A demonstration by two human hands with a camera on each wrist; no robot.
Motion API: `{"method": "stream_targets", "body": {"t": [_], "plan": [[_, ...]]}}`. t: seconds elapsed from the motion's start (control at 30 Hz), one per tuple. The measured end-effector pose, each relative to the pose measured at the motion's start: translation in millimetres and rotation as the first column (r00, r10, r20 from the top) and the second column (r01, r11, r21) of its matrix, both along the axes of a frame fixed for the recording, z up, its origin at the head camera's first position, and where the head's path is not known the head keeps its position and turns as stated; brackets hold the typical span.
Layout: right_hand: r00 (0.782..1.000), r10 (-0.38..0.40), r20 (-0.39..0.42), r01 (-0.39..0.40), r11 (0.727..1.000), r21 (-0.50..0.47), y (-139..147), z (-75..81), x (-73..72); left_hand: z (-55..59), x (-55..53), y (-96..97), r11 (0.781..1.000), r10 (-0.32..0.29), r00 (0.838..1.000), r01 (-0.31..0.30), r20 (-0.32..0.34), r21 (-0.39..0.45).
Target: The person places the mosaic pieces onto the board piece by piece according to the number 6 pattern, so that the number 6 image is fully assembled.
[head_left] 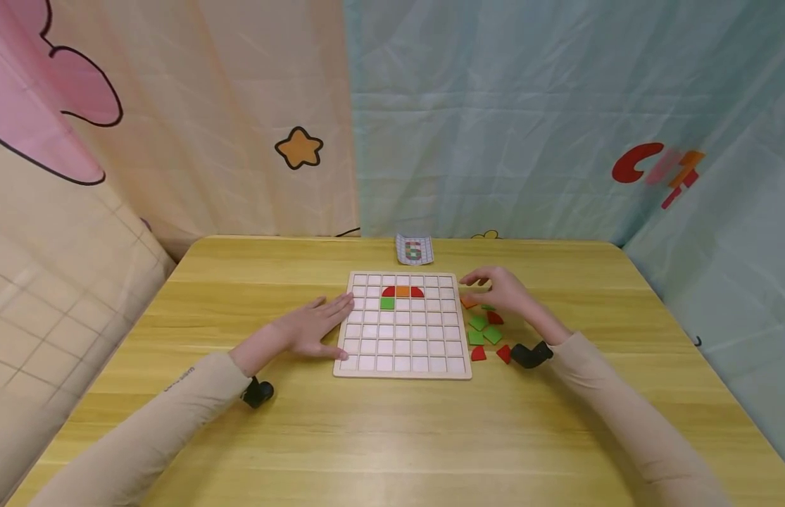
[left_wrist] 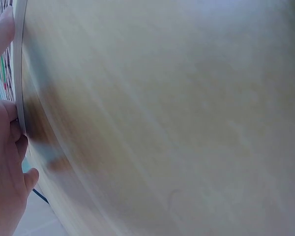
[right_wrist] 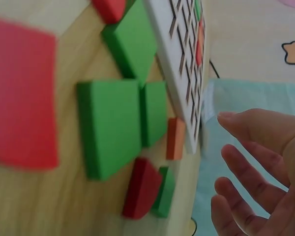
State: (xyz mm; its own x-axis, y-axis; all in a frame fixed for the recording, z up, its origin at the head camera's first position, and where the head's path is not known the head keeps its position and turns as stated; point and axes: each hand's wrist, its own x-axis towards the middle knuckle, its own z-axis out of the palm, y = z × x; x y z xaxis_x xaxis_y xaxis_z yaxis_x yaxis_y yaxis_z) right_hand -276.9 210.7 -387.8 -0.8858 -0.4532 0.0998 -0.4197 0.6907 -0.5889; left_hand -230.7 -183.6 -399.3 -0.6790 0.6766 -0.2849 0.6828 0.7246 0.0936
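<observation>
A wooden grid board lies flat on the table. Two red rounded pieces flank an orange square in its upper rows, and a green square sits below the left red one. My left hand rests along the board's left edge, fingers extended and thumb near the lower corner. Beyond the right edge my right hand hovers with fingers loosely bent and apart, nothing between them in the right wrist view. Under and beside it are loose green squares, red rounded pieces and an orange piece.
A small paper card with a coloured grid pattern lies behind the board. Patterned curtains hang past the far edge of the wooden table. Dark wrist-worn devices jut out by both sleeves.
</observation>
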Motion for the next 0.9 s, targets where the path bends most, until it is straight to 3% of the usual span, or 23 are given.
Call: {"method": "stream_targets", "body": {"t": [0.63, 0.9], "plan": [[0.991, 0.128, 0.048, -0.132, 0.989, 0.074, 20, -19.9, -11.6, -2.6, -0.4, -0.4, 1.000, -0.001, 1.000, 0.001, 0.005, -0.001], [0.991, 0.133, 0.025, -0.135, 0.987, 0.093, 21, -20.4, -11.3, -3.3, -0.4, -1.0, 1.000, 0.006, 1.000, -0.006, -0.001, 0.006]]}}
